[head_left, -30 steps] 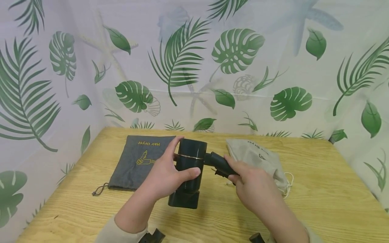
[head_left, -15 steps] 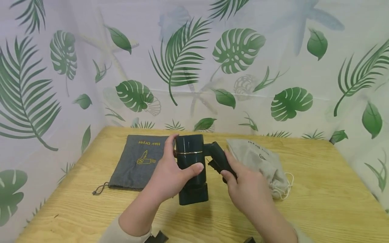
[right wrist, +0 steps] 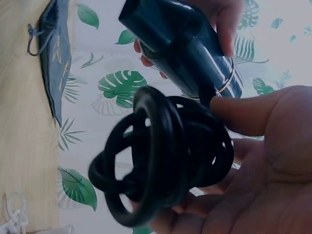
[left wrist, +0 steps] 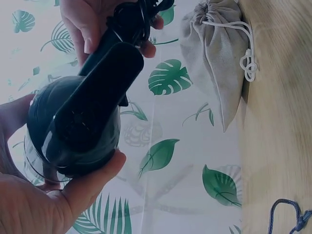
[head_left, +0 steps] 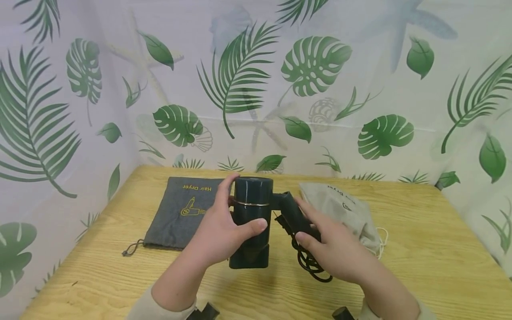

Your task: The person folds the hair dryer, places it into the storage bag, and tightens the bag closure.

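Note:
A dark green hair dryer (head_left: 251, 215) is held up over the table, its barrel upright and its flat nozzle (head_left: 249, 258) pointing down. Round the barrel, just below the thin gold ring, my left hand (head_left: 224, 229) grips with the thumb across the front. My right hand (head_left: 340, 246) holds the folding handle (head_left: 295, 213), which slants down to the right from the barrel. A black cord (right wrist: 158, 146) in bundled loops hangs under that hand; the right wrist view has it close up, with fingers behind it. The palm hides the lower handle in the head view.
On the left lies a flat dark grey drawstring pouch (head_left: 170, 222) marked "Hair Dryer". A beige drawstring pouch (head_left: 328, 200) rests behind my right hand, partly covered by it. The wooden table (head_left: 432, 266) ends at a leaf-print cloth (head_left: 256, 89) on the back and sides.
The dryer's barrel has swung from a slight tilt to nearly upright. Its handle hangs more steeply, and the coiled cord has come into view below my right hand.

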Demonstrator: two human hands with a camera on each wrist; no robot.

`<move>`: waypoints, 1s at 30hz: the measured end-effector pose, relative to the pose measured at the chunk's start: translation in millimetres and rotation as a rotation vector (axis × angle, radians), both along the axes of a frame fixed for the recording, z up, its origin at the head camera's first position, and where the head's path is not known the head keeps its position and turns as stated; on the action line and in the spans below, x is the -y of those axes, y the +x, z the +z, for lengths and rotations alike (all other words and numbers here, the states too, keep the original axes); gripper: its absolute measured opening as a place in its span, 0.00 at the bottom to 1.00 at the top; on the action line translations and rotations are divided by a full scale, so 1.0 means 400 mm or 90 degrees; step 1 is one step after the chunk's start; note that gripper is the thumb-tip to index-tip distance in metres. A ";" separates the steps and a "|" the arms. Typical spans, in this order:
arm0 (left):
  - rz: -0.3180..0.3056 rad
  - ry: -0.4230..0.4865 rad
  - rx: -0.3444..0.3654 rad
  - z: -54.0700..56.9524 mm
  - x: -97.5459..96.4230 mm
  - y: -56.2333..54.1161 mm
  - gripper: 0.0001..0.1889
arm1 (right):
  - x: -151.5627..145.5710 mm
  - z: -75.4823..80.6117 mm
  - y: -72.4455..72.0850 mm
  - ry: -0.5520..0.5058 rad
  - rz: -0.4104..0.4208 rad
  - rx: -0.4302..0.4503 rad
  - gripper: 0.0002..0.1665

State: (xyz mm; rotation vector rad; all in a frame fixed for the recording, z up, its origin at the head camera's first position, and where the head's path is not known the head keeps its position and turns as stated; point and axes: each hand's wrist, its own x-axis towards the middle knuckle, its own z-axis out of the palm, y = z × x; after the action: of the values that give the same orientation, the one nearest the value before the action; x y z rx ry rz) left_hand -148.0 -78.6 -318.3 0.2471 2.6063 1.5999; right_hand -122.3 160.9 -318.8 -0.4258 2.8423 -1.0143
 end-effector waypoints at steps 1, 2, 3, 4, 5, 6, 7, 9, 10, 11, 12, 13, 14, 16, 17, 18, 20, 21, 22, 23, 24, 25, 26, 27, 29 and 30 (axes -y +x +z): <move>-0.006 0.008 0.000 0.001 0.001 0.000 0.52 | -0.005 0.000 0.000 -0.010 0.013 0.007 0.39; -0.012 0.013 -0.001 0.002 0.003 0.000 0.52 | -0.009 0.000 0.000 -0.023 0.022 0.012 0.39; -0.020 0.024 -0.001 0.003 0.004 0.000 0.52 | -0.013 0.000 -0.001 -0.036 0.030 0.018 0.38; -0.028 0.035 0.000 0.004 0.006 0.000 0.52 | -0.017 0.000 -0.001 -0.051 0.040 0.023 0.38; -0.035 0.045 0.000 0.005 0.007 0.000 0.52 | -0.021 0.000 -0.002 -0.063 0.049 0.029 0.38; -0.042 0.048 -0.002 0.006 0.008 0.001 0.51 | -0.024 0.001 -0.002 -0.073 0.057 0.036 0.39; -0.047 0.052 -0.002 0.007 0.010 0.001 0.51 | -0.027 0.001 -0.003 -0.085 0.065 0.045 0.39; -0.056 0.055 -0.001 0.009 0.012 0.001 0.51 | -0.030 0.002 -0.004 -0.100 0.075 0.057 0.40; -0.057 0.049 -0.001 0.009 0.013 0.001 0.51 | -0.031 0.002 -0.004 -0.106 0.077 0.063 0.40; -0.057 0.047 0.001 0.009 0.013 0.000 0.51 | -0.032 0.003 -0.004 -0.108 0.076 0.066 0.41; -0.056 0.040 0.003 0.009 0.013 0.000 0.51 | -0.033 0.003 -0.004 -0.111 0.075 0.068 0.41; -0.052 0.032 0.005 0.008 0.013 -0.001 0.51 | -0.033 0.004 -0.004 -0.114 0.074 0.069 0.41; -0.049 0.024 0.010 0.007 0.013 -0.001 0.52 | -0.032 0.004 -0.004 -0.112 0.072 0.067 0.42; -0.048 0.019 0.025 0.005 0.013 -0.002 0.52 | -0.031 0.004 -0.004 -0.113 0.069 0.062 0.42; -0.046 0.009 0.030 0.004 0.014 -0.003 0.52 | -0.030 0.004 -0.004 -0.110 0.067 0.057 0.42; -0.043 -0.004 0.034 0.003 0.016 -0.003 0.52 | -0.029 0.004 -0.004 -0.107 0.065 0.050 0.42; -0.047 -0.016 0.044 0.002 0.020 -0.003 0.52 | -0.027 0.004 -0.003 -0.098 0.058 0.041 0.42; -0.052 -0.020 0.048 0.002 0.023 -0.003 0.52 | -0.026 0.005 -0.003 -0.097 0.056 0.040 0.42; -0.056 -0.031 0.049 0.003 0.026 -0.003 0.52 | -0.026 0.005 -0.003 -0.095 0.055 0.040 0.42; -0.062 -0.034 0.050 0.004 0.029 -0.003 0.52 | -0.025 0.006 -0.002 -0.093 0.052 0.037 0.41; -0.073 -0.026 0.055 0.005 0.032 -0.003 0.51 | -0.025 0.007 -0.002 -0.094 0.050 0.039 0.41; -0.084 -0.017 0.061 0.006 0.034 -0.004 0.51 | -0.025 0.007 -0.001 -0.097 0.051 0.041 0.41; -0.094 -0.010 0.065 0.007 0.036 -0.004 0.50 | -0.024 0.007 -0.001 -0.102 0.052 0.043 0.41; -0.099 -0.007 0.069 0.009 0.038 -0.004 0.50 | -0.023 0.006 -0.001 -0.109 0.054 0.046 0.41; -0.107 0.004 0.075 0.010 0.040 -0.004 0.50 | -0.023 0.005 0.000 -0.117 0.054 0.047 0.41; -0.107 0.006 0.078 0.011 0.041 -0.004 0.50 | -0.022 0.004 0.000 -0.123 0.055 0.051 0.40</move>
State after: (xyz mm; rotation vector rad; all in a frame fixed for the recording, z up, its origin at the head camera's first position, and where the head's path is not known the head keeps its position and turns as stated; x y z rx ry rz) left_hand -149.5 -94.8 -314.0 0.3474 2.4180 1.5211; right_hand -122.3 169.6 -317.3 -0.5075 2.6418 -1.2639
